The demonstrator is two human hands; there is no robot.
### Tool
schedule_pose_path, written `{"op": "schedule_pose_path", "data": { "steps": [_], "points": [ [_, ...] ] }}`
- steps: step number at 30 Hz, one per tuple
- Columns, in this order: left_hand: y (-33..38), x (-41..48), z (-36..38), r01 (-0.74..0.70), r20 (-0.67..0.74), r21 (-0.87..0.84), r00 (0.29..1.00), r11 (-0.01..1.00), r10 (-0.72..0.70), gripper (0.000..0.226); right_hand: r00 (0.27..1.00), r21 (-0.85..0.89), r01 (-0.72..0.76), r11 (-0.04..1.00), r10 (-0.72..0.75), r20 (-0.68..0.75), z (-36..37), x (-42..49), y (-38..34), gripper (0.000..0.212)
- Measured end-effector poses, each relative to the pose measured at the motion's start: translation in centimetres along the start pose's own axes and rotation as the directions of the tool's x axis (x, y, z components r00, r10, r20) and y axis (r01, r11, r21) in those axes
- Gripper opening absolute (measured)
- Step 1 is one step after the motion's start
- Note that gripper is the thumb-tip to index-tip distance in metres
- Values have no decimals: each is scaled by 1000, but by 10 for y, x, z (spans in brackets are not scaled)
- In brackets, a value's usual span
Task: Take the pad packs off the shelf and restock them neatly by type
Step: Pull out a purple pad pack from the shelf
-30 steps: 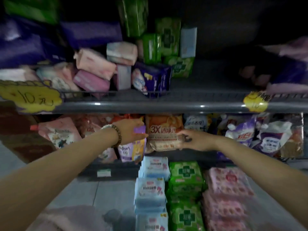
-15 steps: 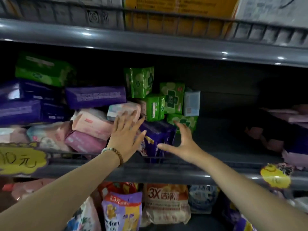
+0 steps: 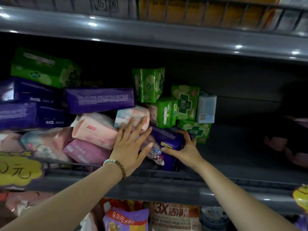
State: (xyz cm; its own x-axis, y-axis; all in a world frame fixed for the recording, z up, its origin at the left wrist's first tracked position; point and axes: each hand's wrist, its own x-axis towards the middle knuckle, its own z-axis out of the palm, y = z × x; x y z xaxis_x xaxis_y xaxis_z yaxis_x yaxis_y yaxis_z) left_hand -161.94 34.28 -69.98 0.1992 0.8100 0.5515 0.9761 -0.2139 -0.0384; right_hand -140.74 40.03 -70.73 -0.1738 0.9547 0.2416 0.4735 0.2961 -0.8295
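item: mid shelf (image 3: 166, 185), pad packs in a loose heap, left half crowded to the wire front rail. left hand (image 3: 130, 145): fingers straight and spread, lying flat on a pale pink-and-blue pack (image 3: 128, 115) and against the near face of a dark purple pack (image 3: 168, 140); beaded bracelet (image 3: 116, 165) at the wrist. right hand (image 3: 185, 150): fingers curled round the right end of the dark purple pack, thumb along its front edge. that pack lies tilted near the front rail, about mid-shelf, between the two hands, its lower corner close to the rail. behind it: small green packs (image 3: 185, 102) stacked and leaning, one light blue pack (image 3: 206, 107) upright at their right edge. left of the hands: pink packs (image 3: 95, 130) piled askew; above them a long purple pack (image 3: 100, 100) lying flat; further left, more purple packs (image 3: 18, 114) with a large green pack (image 3: 43, 70) on top. open room: bare shelf floor to the right of the green packs, running to dim pink packs (image 3: 286, 147) at the far right; dark clearance between the heap and the upper shelf edge (image 3: 150, 34). front edge: yellow price tag (image 3: 16, 169) clipped at the left. below: detergent bags (image 3: 175, 215), partly seen.
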Motion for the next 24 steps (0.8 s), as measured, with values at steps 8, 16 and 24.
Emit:
{"op": "schedule_pose_path", "data": {
  "steps": [8,16,24],
  "points": [
    [5,0,-19,64,103,-24,993,998,-61,83,992,92,-11,996,22,-121,-26,-11,12,82],
    [33,6,-29,155,216,-40,966,987,-143,97,979,101,-12,995,32,-200,-78,-24,0,69],
    [39,8,-13,154,207,27,966,988,-156,110,982,43,-174,984,170,86,-70,-21,35,129]
  ]
}}
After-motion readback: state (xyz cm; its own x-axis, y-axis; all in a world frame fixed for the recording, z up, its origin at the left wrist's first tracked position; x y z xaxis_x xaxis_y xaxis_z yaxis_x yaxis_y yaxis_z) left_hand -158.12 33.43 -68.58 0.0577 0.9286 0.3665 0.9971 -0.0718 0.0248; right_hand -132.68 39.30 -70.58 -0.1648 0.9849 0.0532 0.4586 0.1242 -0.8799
